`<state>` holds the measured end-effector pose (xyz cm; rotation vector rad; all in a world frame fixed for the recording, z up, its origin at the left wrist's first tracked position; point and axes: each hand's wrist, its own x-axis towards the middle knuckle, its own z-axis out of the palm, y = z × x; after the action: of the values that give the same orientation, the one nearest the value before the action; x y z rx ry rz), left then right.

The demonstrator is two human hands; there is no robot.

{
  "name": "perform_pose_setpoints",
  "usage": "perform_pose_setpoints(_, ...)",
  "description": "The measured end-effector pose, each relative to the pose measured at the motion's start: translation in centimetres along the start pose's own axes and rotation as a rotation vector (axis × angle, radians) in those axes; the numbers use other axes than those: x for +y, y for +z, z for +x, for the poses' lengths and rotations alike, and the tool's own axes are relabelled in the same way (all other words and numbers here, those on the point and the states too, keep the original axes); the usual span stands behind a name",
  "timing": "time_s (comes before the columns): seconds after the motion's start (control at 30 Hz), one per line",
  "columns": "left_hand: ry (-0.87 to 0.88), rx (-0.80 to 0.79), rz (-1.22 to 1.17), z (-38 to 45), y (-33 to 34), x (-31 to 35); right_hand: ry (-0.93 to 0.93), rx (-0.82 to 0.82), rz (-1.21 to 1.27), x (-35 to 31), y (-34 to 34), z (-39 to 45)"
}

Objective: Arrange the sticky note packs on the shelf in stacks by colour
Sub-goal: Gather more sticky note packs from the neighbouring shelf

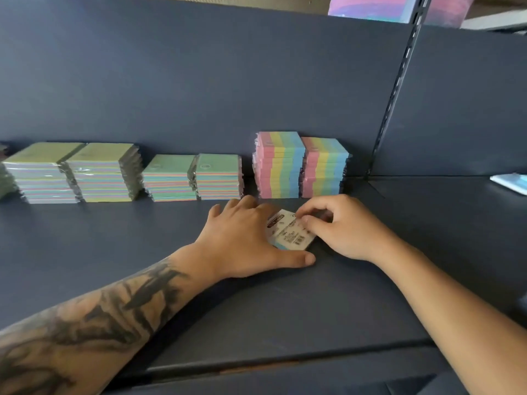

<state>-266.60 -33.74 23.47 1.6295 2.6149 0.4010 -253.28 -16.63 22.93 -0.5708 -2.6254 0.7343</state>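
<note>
A sticky note pack (288,230) lies label side up on the dark blue shelf (114,252), between my two hands. My left hand (245,238) lies over its left edge, thumb stretched along the near side. My right hand (339,226) pinches its right edge with curled fingers. Behind it, against the back panel, stand two striped pink-yellow-green-blue stacks (281,165) (323,168). Left of them are two green-topped stacks (169,178) (218,176) and two taller yellow-green-topped stacks (42,172) (104,172).
A slotted upright (395,89) divides the back panel at the right. A pale blue item (510,182) lies at the far right edge of the shelf. Colourful packs (370,7) sit on a higher shelf. More packs (4,178) show at the far left edge.
</note>
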Motion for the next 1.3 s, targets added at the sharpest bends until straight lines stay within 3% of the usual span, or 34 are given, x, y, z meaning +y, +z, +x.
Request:
perform_pose_setpoints(0.17,0.065,0.066,-0.032,-0.7,0.0,0.2,-0.014,-0.032,0.031,-0.3,-0.2,-0.4)
perform_pose_setpoints(0.4,-0.054,0.126,-0.606,-0.3,-0.7,-1.3,-0.12,-0.088,0.302,-0.9,-0.3,-1.3)
perform_pose_setpoints(0.53,-0.114,0.128,-0.729,-0.2,-0.6,-1.9,-0.123,-0.022,0.254,-0.5,0.3,-0.8)
perform_pose_setpoints(0.77,0.028,0.027,-0.95,-0.2,-1.0,-2.4,-0.102,-0.033,0.52,-1.0,0.5,-0.8)
perform_pose_setpoints(0.97,-0.015,0.058,-1.015,-0.9,-1.2,-2.4,-0.069,-0.024,0.59,-2.2,0.7,-1.2)
perform_pose_setpoints(1.1,-0.097,0.183,-1.179,-0.7,-1.3,-1.6,0.053,-0.005,0.913,-2.7,0.5,-1.3)
perform_pose_setpoints(1.2,-0.087,0.143,-1.259,-0.8,-1.3,-1.2,0.098,-0.038,1.119,-2.9,0.3,-1.2)
perform_pose_setpoints(1.3,-0.075,0.138,-1.283,-0.6,-1.2,-1.3,0.1,-0.105,1.156,-2.9,0.4,-1.2)
